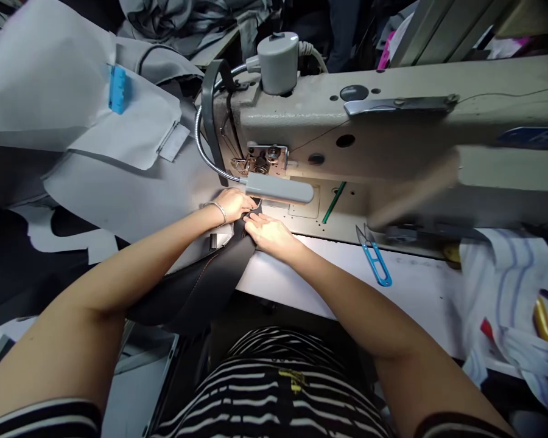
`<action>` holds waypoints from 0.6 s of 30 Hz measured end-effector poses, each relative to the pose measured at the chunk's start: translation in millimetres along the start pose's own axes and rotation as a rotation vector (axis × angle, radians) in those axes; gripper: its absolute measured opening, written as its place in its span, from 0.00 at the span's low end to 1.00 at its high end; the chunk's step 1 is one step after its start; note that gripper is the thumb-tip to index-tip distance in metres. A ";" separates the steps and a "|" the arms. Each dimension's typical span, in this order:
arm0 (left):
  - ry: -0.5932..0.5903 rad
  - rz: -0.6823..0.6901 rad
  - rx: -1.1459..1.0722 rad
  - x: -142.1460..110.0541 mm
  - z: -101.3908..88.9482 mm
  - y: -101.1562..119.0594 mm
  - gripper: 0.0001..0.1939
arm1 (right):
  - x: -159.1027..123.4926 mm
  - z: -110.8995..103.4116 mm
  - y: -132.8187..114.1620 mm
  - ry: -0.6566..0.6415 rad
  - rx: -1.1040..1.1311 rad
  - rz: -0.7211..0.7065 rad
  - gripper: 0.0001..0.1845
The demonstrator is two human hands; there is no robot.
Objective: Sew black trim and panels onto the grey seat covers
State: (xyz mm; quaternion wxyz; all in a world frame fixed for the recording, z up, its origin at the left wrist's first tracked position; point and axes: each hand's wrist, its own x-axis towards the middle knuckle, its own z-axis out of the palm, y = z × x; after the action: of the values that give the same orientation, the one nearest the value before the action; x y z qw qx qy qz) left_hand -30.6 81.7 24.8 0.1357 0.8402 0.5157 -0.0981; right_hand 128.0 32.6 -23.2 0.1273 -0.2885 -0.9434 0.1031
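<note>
A black sheet of material (214,277) with a line of reddish-brown stitching runs up to the sewing machine's (438,131) needle area, under a lit lamp bar (279,187). My left hand (234,205), with a bangle at the wrist, holds the material's edge beside the needle area, fingers bent together. From the right, my right hand (270,233) presses on the same piece, its fingertips close to those of my left. The lamp hides the needle and presser foot. A small silvery piece with a dark tab (221,238) lies below my left hand.
Blue thread snips (378,261) lie at the machine bed's front edge. A green stick (334,202) rests on the bed. Large grey-white backed panels (132,188) with a blue clip (117,89) spread left. Striped cloth (506,292) lies right. A blurred tan shape (415,188) crosses the machine.
</note>
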 end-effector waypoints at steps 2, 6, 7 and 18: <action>-0.035 -0.060 -0.002 -0.7 -1.8 2.8 0.16 | 0.3 -2.0 -1.4 0.006 0.012 0.027 0.14; -0.036 -0.099 -0.015 0.2 -3.0 5.1 0.16 | 1.0 -0.7 -2.1 0.014 0.009 0.044 0.15; -0.034 -0.102 -0.014 0.9 -2.7 4.6 0.16 | 1.5 1.1 -1.5 0.020 0.006 0.044 0.15; 0.107 -0.097 0.065 15.9 6.7 3.3 0.14 | 20.2 9.5 6.5 0.063 -0.085 0.128 0.18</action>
State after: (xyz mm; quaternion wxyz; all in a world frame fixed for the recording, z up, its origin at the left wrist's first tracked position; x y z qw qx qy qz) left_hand -20.7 91.4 14.0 0.0756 0.8223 0.5588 -0.0762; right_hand 112.4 48.3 -30.3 0.1376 -0.3567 -0.9220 0.0619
